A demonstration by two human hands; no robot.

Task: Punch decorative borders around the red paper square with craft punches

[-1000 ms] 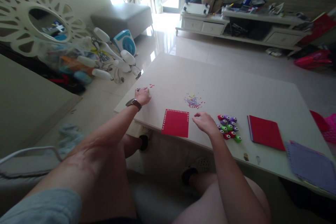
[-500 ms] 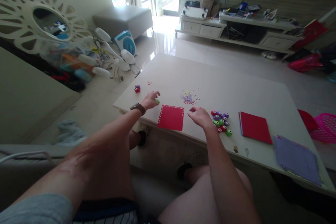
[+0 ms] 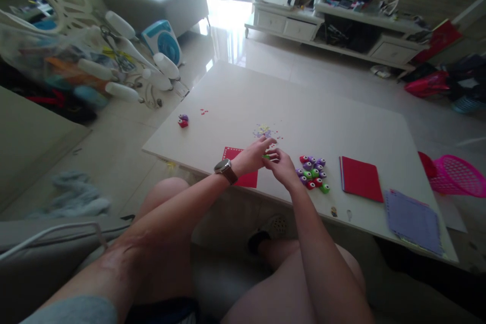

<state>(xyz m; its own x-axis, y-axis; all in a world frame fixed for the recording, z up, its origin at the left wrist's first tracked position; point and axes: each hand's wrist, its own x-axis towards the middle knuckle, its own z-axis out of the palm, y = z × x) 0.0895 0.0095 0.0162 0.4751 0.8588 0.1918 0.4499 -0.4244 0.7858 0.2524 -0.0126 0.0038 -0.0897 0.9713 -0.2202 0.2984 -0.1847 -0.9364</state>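
A green paper punch (image 3: 266, 156) shows in part between my two hands at the right side of a red paper sheet (image 3: 248, 178). My left hand (image 3: 253, 154), wearing a watch, reaches across the sheet with its fingers closed about the punch. From the right, my right hand (image 3: 280, 166) has its fingertips on the same punch. The sheet has a row of small punched holes along its top and left edges; my left hand and wrist cover its middle. Just beyond the hands lies a scatter of purple, yellow and red paper bits (image 3: 262, 130).
Several coloured punches (image 3: 312, 173) stand grouped right of my hands, with two more punches (image 3: 183, 121) at the far left. Farther right are a stack of red paper (image 3: 362, 178) and purple punched sheets (image 3: 413, 221). A pink basket (image 3: 459, 174) stands beyond the table's right edge.
My left hand has moved right across the red sheet with the green punch, meeting my right hand. The camera view has shifted slightly.
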